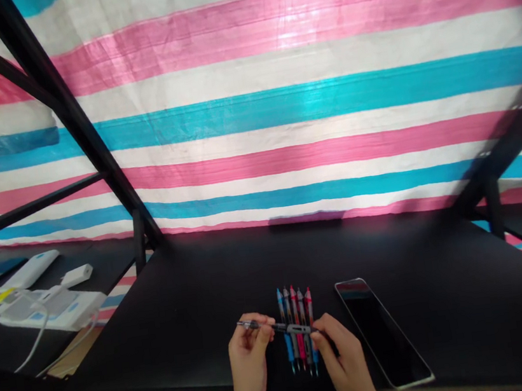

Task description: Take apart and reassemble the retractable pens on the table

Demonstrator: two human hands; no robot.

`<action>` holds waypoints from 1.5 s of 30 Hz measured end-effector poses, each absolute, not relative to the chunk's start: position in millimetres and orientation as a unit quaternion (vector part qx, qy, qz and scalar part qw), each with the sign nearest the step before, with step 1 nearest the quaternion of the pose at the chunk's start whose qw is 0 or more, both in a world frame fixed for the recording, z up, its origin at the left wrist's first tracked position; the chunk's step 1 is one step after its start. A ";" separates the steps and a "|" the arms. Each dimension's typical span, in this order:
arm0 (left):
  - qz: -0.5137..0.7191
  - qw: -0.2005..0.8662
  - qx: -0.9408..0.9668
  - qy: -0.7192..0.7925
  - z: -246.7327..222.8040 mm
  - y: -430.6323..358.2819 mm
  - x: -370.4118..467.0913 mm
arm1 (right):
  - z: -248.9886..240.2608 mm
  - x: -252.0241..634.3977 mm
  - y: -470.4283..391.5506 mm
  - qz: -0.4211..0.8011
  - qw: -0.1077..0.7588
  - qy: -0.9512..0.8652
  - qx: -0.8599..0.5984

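A dark grey pen (298, 328) is held level between my two hands, crossing above a row of pens. My left hand (252, 344) pinches its left part, with the thin end sticking out past the fingers. At its right end, the fingers of my right hand (339, 348) are closed on it. Beneath it several pens lie side by side on the black table (184, 308), among them a blue one (288, 346), a pink-red one (301, 347) and a grey one (308, 349). Their middles are partly hidden by the held pen.
A smartphone (385, 333) with a dark screen lies right of my right hand. Black metal frame bars (83, 129) rise at both sides, with a striped sheet (301, 100) behind. On another table at left are a white power strip (59, 308), a charger (76, 275) and cables.
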State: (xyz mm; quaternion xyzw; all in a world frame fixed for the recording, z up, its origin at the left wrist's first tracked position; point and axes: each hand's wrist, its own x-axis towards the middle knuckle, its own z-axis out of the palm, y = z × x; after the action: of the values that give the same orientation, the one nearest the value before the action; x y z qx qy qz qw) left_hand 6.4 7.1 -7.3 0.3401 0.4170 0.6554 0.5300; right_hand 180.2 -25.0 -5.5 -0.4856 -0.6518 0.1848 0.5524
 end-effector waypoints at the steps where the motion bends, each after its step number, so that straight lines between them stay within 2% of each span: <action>1: 0.656 0.532 0.336 0.416 -7.4 7.0 6.3 | -5.0 180.2 -25.1 0.186 0.552 -0.651 -0.486; 11: 0.671 0.516 0.348 0.403 -0.2 4.0 8.3 | -4.0 181.7 -25.9 0.274 0.520 -0.645 -0.488; 18: 0.669 0.577 0.318 0.344 7.5 1.7 11.4 | -4.6 180.6 -25.5 0.285 0.513 -0.649 -0.484; 24: 0.701 0.557 0.259 0.362 19.5 4.2 10.9 | 4.5 181.0 -24.5 0.251 0.506 -0.681 -0.466; 30: 0.716 0.513 0.277 0.384 28.2 9.5 -7.3 | 0.5 182.2 -20.0 0.100 0.541 -0.694 -0.464; 33: 0.704 0.513 0.300 0.388 27.5 9.3 -13.1 | -0.7 180.5 -17.1 0.061 0.541 -0.704 -0.456; 45: 0.659 0.523 0.364 0.400 27.8 17.0 -19.5 | -0.2 182.5 -17.6 0.073 0.548 -0.680 -0.481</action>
State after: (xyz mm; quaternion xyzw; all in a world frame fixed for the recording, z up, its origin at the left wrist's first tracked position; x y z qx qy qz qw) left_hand -19.5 17.0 27.8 0.3641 0.3998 0.6585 0.5234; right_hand 182.5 -17.6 -0.2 -0.4813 -0.6801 0.0728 0.5482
